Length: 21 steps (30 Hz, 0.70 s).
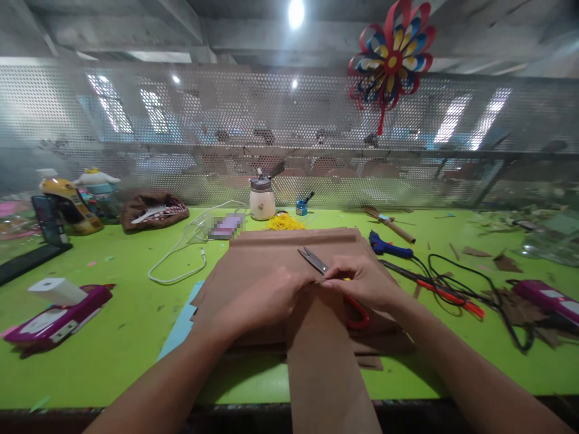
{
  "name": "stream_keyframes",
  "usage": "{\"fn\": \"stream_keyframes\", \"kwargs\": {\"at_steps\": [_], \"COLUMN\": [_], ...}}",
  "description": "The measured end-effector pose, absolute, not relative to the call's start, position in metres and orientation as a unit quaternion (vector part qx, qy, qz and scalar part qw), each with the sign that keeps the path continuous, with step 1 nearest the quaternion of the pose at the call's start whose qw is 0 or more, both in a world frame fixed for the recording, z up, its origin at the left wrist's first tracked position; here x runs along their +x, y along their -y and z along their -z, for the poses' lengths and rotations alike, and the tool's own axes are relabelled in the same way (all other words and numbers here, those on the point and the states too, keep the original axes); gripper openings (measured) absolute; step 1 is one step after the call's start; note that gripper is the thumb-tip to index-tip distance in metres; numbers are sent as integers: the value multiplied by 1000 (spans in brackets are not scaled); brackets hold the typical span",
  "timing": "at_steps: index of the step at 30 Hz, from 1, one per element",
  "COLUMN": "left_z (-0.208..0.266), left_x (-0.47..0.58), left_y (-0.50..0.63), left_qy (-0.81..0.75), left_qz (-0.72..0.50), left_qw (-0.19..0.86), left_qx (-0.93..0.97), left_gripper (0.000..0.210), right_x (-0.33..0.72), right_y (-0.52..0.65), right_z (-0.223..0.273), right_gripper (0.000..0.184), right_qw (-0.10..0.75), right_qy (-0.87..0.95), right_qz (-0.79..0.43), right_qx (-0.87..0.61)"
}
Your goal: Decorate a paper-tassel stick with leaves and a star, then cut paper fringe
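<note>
A long strip of brown kraft paper (323, 361) runs from my fingers down over the table's front edge. My left hand (283, 289) is closed on the strip's far end, its fingertips curled under. My right hand (355, 278) pinches the same end between thumb and finger, close against the left. Beneath my right hand lies a pair of scissors (313, 260), blades pointing away to the left, with a red handle showing below the palm. Under both hands spreads a stack of brown paper sheets (253, 265), with a folded band along its far edge.
To the right are a blue glue gun (389, 246), a red-handled tool (446, 295), black cable and a purple power strip (549, 301). Leftward sit another power strip (63, 319) with a charger, and a white cable (165, 280). A jar (262, 199) and yellow strands (284, 222) stand behind.
</note>
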<state>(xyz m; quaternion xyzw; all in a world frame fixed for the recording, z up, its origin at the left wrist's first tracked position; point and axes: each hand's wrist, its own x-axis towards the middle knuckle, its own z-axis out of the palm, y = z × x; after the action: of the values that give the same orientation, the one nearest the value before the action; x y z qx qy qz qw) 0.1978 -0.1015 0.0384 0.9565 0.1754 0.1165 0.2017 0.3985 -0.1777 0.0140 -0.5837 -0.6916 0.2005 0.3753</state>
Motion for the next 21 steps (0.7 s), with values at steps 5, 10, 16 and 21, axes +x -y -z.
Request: {"fn": "stream_keyframes", "kwargs": {"at_steps": [5,10,16,21], "left_z": [-41,-43,-44,-45], "left_x": [199,199,199,198], "left_y": [104,104,105,105], "left_qy": [-185,-172,-150,-163], "left_qz": [-103,-95,-94,-90], "left_qw": [182,148,134,129], "left_qx": [960,969,975,974], "left_gripper": [29,30,35,27], "right_x": [399,399,400,400], "right_y": [179,177,177,177], "right_z": [-15,-15,-14,-8], "right_gripper": [9,9,21,24], "right_qw": [369,370,349,363], "right_qy": [702,699,699,685], "right_qz": [-183,-182,-245,-267], "right_qx": [-581,-584,-574,-573]}}
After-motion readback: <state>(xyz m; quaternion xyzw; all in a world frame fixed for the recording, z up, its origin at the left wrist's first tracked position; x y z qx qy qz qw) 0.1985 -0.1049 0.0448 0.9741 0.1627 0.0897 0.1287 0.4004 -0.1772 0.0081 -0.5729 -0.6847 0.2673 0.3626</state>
